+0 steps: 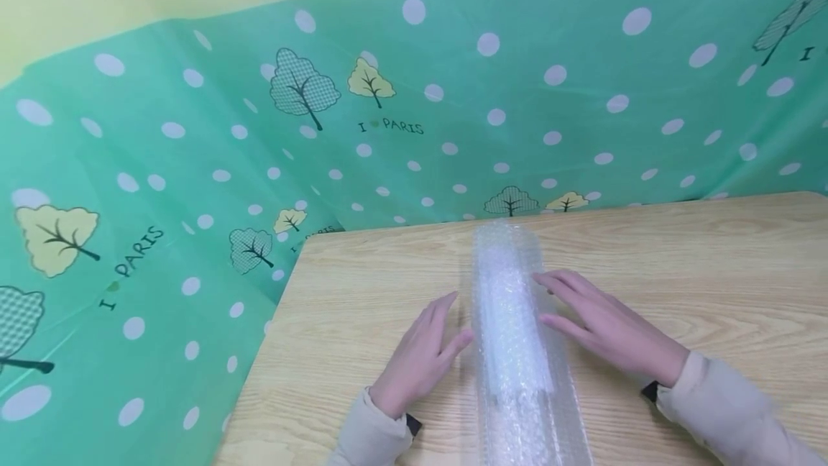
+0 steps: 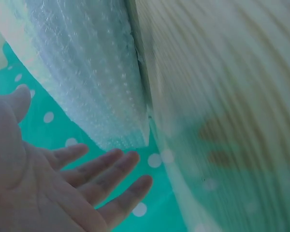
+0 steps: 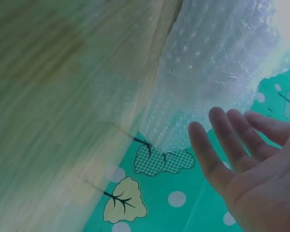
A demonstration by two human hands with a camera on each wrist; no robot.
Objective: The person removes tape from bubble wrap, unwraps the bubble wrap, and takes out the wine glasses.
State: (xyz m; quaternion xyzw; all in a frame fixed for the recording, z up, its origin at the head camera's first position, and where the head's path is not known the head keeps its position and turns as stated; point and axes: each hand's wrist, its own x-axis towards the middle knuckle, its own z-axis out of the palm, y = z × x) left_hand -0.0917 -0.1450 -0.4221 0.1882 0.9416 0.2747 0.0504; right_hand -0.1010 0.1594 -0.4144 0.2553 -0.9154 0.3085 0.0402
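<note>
A long roll of clear bubble wrap lies lengthwise on the table, wrapped around something pale whose kind I cannot tell. To its left is my left hand, fingers extended and thumb toward the wrap. My right hand is on the other side, its fingertips close to the wrap's edge; whether they touch it I cannot tell. In the left wrist view the left palm faces the bubble wrap with spread fingers. The right wrist view shows the right hand with straight fingers beside the wrap.
The wooden table has its left edge sloping down toward the near side. Behind it and to the left hangs a green cloth with white dots and printed trees. A dark strap shows at the left wrist, below the sleeve.
</note>
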